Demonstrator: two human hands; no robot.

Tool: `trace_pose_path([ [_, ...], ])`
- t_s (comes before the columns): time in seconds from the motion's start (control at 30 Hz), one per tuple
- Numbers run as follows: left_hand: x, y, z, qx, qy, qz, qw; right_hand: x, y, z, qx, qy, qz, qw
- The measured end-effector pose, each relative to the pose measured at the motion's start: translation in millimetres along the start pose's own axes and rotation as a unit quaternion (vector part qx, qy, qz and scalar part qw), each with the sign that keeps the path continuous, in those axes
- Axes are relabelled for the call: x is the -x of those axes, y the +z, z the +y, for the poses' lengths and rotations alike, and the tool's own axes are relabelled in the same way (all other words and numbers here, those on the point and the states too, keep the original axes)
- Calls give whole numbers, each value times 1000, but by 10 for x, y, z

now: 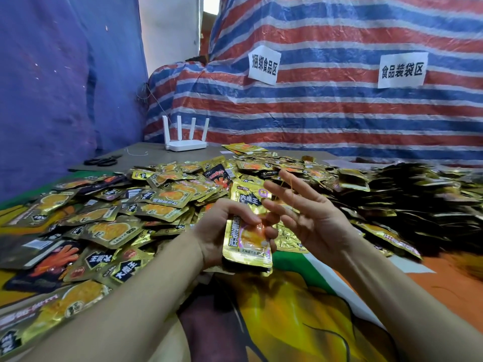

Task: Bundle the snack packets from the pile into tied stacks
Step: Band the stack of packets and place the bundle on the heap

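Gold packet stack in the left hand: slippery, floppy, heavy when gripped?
Probably slippery: the packet stack has glossy foil faces, so layers may slide apart. Likely light, as the left hand holds it off the table. Possibly somewhat floppy: its bottom edges sit uneven.

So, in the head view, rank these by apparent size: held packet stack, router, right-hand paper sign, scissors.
1. The held packet stack, though it is nearest the camera.
2. The router and the right-hand paper sign: about alike, not ranked.
3. The scissors, smallest.
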State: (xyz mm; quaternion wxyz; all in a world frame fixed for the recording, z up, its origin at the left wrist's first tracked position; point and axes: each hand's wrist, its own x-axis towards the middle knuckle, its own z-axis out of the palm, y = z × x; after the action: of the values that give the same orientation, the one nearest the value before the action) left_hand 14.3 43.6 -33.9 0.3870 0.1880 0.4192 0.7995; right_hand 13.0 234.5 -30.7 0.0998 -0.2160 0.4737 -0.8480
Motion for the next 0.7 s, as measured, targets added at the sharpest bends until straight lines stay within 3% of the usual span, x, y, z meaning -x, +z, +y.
trace_pose_path([
  [0.1,-32,-10,25,-26,29,102,994,-22,-32,32,52,-3,21,998],
  [0.2,-89,-13,4,-101,53,237,965,-23,-24,74,144,-11,36,989],
  [0.37,-221,31,-66,-186,220,463,838,-7,89,160,260,-46,54,963],
  [0.47,-232,34,-20,-153,331,497,787,24,144,218,296,-54,73,951],
  [0.53,-224,72,10,-100,383,489,777,47,195,285,319,-46,65,944],
  [0.63,-211,113,10,-13,389,472,791,47,279,379,302,-46,72,950],
  [0.7,-202,131,-10,63,336,451,825,34,315,411,276,-54,96,955],
])
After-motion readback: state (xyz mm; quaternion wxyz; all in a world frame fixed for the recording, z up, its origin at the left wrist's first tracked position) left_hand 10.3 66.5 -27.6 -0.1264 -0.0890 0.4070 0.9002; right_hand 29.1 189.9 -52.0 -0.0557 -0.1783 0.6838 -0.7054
